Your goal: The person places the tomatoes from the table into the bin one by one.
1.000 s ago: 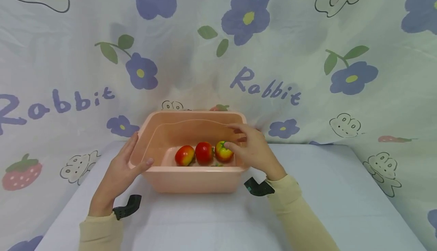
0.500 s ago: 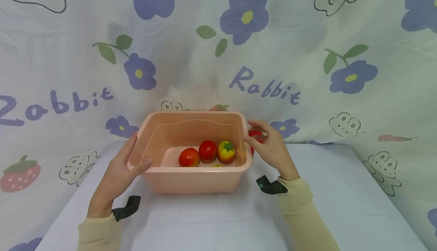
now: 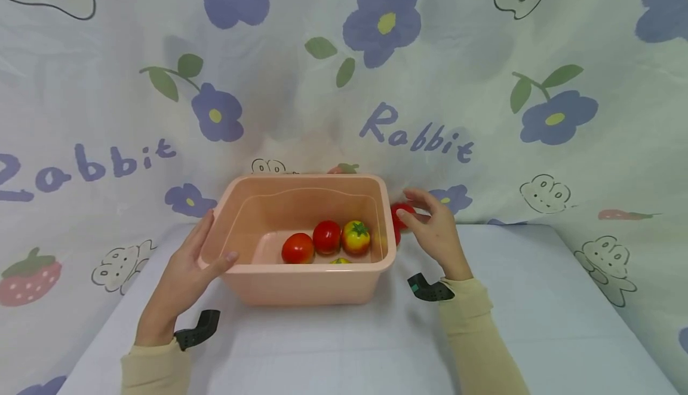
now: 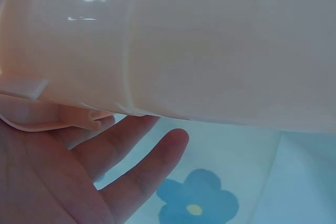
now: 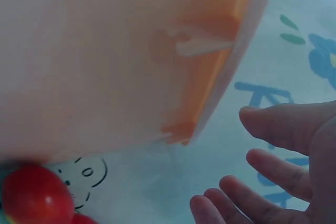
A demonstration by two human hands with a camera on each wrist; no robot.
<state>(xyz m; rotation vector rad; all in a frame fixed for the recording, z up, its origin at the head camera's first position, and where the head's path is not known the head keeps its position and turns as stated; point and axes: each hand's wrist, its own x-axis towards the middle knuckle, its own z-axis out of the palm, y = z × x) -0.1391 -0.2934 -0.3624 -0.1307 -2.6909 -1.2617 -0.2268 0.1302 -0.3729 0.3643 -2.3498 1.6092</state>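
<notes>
In the head view, my left hand (image 3: 183, 275) holds the left rim of a peach plastic bin (image 3: 303, 284), thumb over the front corner. The left wrist view shows its fingers stretched along the outside. Inside the bin lie a red tomato-like fruit (image 3: 297, 248), a second red one (image 3: 326, 237) and a yellow-red one (image 3: 356, 237) with a green calyx. Part of a yellow-green one (image 3: 341, 260) shows behind the front rim. My right hand (image 3: 435, 230), fingers spread and holding nothing, is just right of the bin, near red fruits (image 5: 38, 195) partly hidden there.
The bin stands on a table with a white cloth (image 3: 322, 347). Close behind it hangs a patterned curtain (image 3: 301, 114) with flowers and rabbits. Black wrist straps (image 3: 199, 329) show at both cuffs.
My right hand has moved from over the bin's inside out past its right rim. The fruits in the bin have rolled a little, and the yellow-red one turned its calyx up. My left hand stays put.
</notes>
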